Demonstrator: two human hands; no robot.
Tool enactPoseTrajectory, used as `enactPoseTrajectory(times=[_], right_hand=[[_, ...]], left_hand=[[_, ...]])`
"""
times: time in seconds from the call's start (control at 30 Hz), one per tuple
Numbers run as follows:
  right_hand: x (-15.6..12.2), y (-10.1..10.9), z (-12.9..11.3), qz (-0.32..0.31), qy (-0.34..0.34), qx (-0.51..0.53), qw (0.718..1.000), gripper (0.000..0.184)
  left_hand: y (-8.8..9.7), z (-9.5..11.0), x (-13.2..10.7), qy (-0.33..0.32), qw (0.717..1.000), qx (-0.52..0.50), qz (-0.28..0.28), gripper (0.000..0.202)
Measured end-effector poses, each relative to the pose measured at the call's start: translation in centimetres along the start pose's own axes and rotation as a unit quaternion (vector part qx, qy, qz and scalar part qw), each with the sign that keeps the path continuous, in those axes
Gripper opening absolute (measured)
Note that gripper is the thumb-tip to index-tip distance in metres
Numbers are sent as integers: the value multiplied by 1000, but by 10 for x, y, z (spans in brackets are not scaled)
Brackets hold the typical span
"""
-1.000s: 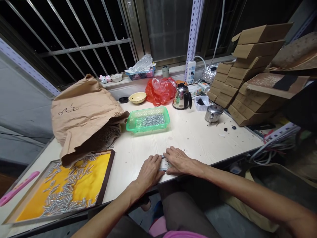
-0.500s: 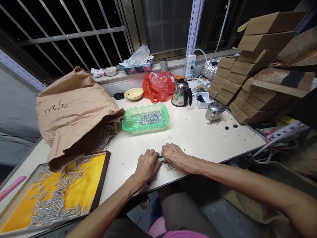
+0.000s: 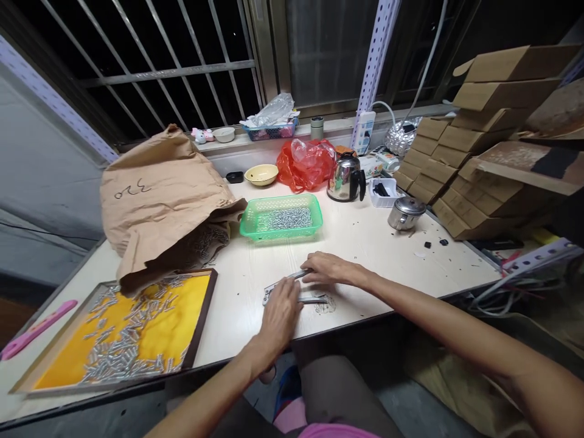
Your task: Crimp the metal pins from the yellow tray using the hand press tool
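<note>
hinged metal piece: being held on the worktop near its front edge, long axis running left-right, joint leftmost, strips parted | left hand: nearer the joint, being laid palm-down across the middle, grip being hidden | right hand: far strip's right end being pinched, forearm being angled in from right

Dark grey-brown trousers are worn, seen below the table. Bright pink clothing is shown farther from the table. Hands and forearms are bared.
</note>
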State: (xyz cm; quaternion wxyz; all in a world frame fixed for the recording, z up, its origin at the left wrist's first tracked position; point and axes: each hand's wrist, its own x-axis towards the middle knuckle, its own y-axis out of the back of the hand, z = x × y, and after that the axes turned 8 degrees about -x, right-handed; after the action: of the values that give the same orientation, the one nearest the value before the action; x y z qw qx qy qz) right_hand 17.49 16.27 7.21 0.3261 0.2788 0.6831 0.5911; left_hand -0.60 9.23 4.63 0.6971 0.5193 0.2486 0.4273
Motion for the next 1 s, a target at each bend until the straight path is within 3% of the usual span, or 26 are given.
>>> enactPoseTrajectory(times=[0.17, 0.27, 0.37, 0.47, 0.6, 0.73, 0.77, 0.83, 0.93, 1.0], right_hand=[[13, -8, 2, 46, -38, -38, 998, 17], [26, -5, -2, 60, -45, -54, 996, 17], [32, 2, -20, 69, -39, -66, 995, 17], [30, 5, -55, 74, 68, -57, 993, 12], [24, -7, -94, 95, 241, -69, 963, 14], [31, -30, -106, 123, 275, -73, 951, 14], [33, -33, -107, 133, 270, -57, 952, 13], [37, -32, -106, 161, 246, 0, 956, 12], [39, -11, -90, 231, 181, 109, 950, 15], [44, 10, -67, 285, 129, 141, 939, 14]], left_hand=[[-21, 26, -20, -48, 997, -61, 1, 40], [-24, 33, -23, -30, 996, -88, 6, 41], [-24, 33, -24, -38, 993, -109, 17, 46], [-26, 34, -29, -24, 991, -133, 25, 45], [-39, 40, -50, 1, 985, -171, 13, 26], [-44, 27, -87, -127, 975, -163, 86, 26], [-38, 18, -97, -134, 974, -147, 111, 22], [-14, -6, -116, -72, 979, -104, 159, 19], [41, -56, -136, 135, 969, -20, 205, 25], [74, -92, -140, 229, 948, 39, 218, 26]])
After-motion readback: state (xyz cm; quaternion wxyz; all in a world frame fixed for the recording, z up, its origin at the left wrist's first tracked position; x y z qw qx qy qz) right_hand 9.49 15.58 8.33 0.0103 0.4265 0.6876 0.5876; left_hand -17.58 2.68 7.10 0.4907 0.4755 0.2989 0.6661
